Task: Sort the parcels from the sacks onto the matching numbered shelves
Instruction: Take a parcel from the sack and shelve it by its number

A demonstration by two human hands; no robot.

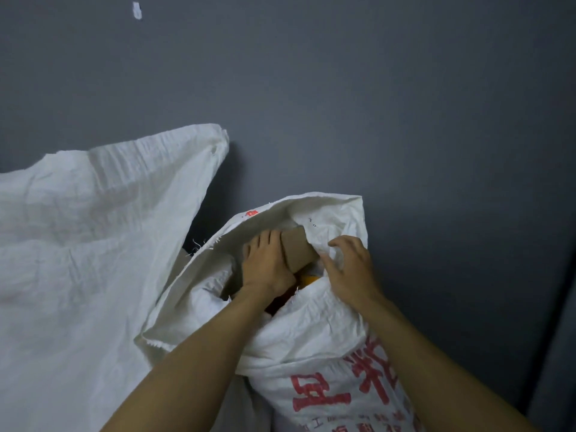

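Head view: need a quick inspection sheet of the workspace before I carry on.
Surface: dark grey flat surface; floor or wall unclear.
Job's things: white woven sack with red print, mouth open; small brown cardboard parcel in its mouth; plain white woven sack at left.
Clutter: small white scrap on the grey surface.
Grippers: left hand grips the parcel; right hand at the printed sack's rim, grip unclear.
Cables: nothing seen.
Surroundings: shelves not in view.

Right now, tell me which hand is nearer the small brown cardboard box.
Left. The left hand holds the small brown cardboard box; the right hand is just to its right.
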